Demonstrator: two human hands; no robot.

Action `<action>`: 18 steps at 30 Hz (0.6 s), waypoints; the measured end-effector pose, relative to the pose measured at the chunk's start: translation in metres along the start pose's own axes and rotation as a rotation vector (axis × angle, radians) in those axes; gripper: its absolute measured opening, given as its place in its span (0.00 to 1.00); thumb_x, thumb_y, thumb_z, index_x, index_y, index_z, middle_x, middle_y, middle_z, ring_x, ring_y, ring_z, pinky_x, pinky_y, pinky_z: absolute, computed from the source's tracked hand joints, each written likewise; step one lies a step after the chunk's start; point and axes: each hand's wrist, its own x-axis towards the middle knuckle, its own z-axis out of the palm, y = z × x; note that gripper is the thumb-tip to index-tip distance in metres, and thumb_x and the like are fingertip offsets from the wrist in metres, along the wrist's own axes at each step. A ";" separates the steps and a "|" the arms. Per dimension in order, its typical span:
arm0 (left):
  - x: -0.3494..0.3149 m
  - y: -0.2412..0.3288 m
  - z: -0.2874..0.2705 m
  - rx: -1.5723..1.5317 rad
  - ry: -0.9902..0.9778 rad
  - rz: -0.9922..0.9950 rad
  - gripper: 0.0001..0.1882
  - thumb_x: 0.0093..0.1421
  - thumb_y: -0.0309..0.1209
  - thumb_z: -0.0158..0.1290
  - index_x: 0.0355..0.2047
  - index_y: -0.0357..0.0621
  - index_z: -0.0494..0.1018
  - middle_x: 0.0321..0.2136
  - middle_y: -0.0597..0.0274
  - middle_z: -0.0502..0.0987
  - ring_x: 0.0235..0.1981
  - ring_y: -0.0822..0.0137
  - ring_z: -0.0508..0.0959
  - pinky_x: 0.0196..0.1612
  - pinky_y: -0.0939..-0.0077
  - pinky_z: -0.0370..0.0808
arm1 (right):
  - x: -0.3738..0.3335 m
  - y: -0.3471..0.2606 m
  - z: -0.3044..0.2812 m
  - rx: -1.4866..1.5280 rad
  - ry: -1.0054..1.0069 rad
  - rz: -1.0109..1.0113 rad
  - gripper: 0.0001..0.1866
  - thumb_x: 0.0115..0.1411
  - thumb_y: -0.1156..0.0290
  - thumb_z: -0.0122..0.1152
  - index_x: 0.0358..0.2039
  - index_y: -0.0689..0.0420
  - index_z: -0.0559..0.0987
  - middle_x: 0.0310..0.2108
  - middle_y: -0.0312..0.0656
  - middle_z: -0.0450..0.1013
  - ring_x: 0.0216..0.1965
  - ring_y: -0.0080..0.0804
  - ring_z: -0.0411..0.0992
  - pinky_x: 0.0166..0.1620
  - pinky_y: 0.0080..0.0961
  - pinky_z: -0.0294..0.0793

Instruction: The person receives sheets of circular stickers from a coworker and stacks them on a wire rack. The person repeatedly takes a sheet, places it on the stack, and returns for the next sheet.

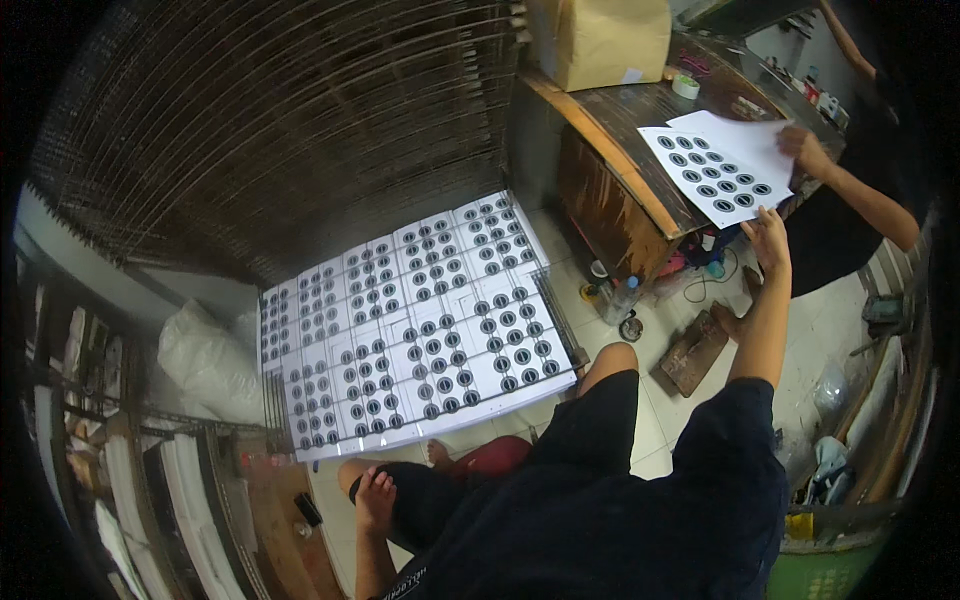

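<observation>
Taking printed sheet (712, 172), seemingly, at desk (620, 105) right of rack (350, 110); your right hand (769, 240) grips edge, left hand (375, 496) lies slack on knee (352, 472); next likely calls for level carry

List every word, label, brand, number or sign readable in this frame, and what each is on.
Printed sheet in the right hand: dark round marks with a pale band; any lettering is too small to read.
Sheets laid in rows: similar round marks, also too small.
Dark clothing: pale lettering near the picture's lower edge, not transcribed here.
</observation>
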 end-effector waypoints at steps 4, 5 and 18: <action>-0.017 0.010 0.018 -0.008 0.052 -0.048 0.17 0.56 0.45 0.48 0.41 0.53 0.65 0.30 0.65 0.72 0.35 0.67 0.71 0.41 0.71 0.67 | -0.039 0.001 0.035 0.141 -0.058 -0.136 0.17 0.57 0.73 0.47 0.47 0.59 0.62 0.46 0.43 0.63 0.46 0.33 0.65 0.47 0.30 0.66; -0.018 0.008 0.014 -0.028 0.042 -0.051 0.17 0.56 0.45 0.48 0.41 0.52 0.65 0.30 0.65 0.72 0.34 0.67 0.71 0.40 0.72 0.68 | -0.055 0.005 0.047 0.173 -0.083 -0.163 0.18 0.57 0.73 0.48 0.48 0.58 0.61 0.46 0.42 0.63 0.48 0.32 0.63 0.48 0.31 0.64; 0.000 -0.008 -0.005 -0.031 0.040 0.104 0.19 0.55 0.45 0.49 0.41 0.47 0.63 0.30 0.57 0.73 0.32 0.64 0.73 0.38 0.75 0.69 | -0.157 0.165 0.251 0.423 -0.220 0.296 0.27 0.57 0.78 0.47 0.55 0.47 0.53 0.47 0.38 0.62 0.46 0.29 0.64 0.48 0.29 0.67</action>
